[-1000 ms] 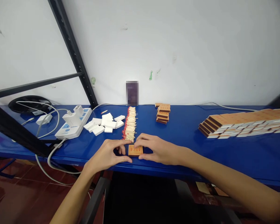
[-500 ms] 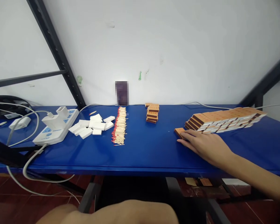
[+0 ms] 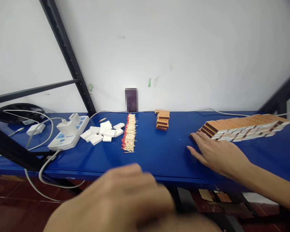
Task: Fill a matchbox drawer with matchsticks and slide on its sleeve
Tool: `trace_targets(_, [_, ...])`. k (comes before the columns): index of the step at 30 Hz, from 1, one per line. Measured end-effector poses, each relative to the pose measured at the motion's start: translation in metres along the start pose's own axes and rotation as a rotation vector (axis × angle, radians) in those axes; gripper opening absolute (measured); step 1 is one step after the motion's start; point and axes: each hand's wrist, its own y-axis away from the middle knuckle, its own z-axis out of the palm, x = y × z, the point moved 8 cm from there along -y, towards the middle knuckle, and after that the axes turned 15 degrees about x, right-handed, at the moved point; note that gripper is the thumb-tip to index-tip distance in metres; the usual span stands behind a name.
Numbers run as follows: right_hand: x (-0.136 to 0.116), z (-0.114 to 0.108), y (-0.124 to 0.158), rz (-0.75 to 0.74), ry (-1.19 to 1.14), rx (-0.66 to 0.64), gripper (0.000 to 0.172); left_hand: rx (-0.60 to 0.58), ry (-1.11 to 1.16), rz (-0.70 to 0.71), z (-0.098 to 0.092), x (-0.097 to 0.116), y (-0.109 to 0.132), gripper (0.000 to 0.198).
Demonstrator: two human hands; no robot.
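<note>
right hand lies flat and open on the blue table, palm down, grasping nothing; its fingertips touch the left end of the long row of matchboxes, which runs off toward 3 o'clock; left hand is at 6 o'clock, close to the camera and blurred, off the table; its grip cannot be told; small stack of matchboxes stands at 12 o'clock; heap of matches, white trays and power strip lie toward 10 o'clock.
</note>
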Motion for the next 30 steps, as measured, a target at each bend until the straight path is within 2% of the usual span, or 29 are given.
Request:
trace_targets(2, [-0.012,-0.007,-0.012,-0.035,-0.054,0.035,0.047,0.019,-0.159,-0.048,-0.008,-0.029,-0.014,0.035])
trace_targets(3, [-0.019,-0.010,-0.020,-0.058,-0.096,0.057,0.044,0.054,-0.250,-0.068,-0.014,-0.051,-0.019,0.035])
trace_targets(6, [-0.035,-0.014,-0.052,-0.103,-0.228,0.143,0.036,0.126,-0.569,-0.188,-0.029,-0.133,-0.024,0.038])
trace_targets(8, [-0.039,-0.010,-0.074,-0.090,-0.271,0.184,0.039,0.093,-0.689,-0.222,-0.030,-0.176,-0.021,0.047])
trace_targets(10, [-0.038,0.002,-0.091,-0.058,-0.295,0.172,0.044,0.013,-0.717,-0.250,-0.023,-0.203,-0.016,0.053])
trace_targets(13, [-0.038,0.021,-0.105,-0.049,-0.343,0.141,0.043,-0.040,-0.706,-0.250,-0.014,-0.216,-0.010,0.044])
trace_targets(16, [-0.040,0.034,-0.106,-0.067,-0.346,0.168,0.034,-0.011,-0.683,-0.232,-0.010,-0.216,-0.010,0.037])
trace_targets(21, [-0.040,0.035,-0.101,-0.100,-0.363,0.317,0.025,-0.003,-0.657,-0.209,-0.006,-0.223,-0.013,0.038])
trace_targets(23, [-0.035,0.036,-0.103,-0.058,-0.408,0.326,0.026,-0.032,-0.655,-0.206,-0.004,-0.228,-0.017,0.041])
trace_targets(27, [-0.017,0.047,-0.117,0.112,-0.542,0.217,0.040,-0.102,-0.606,-0.203,0.000,-0.233,-0.027,0.039])
trace_targets(30, [-0.011,0.056,-0.128,0.142,-0.624,0.123,0.044,-0.017,-0.541,-0.186,-0.009,-0.220,-0.035,0.038])
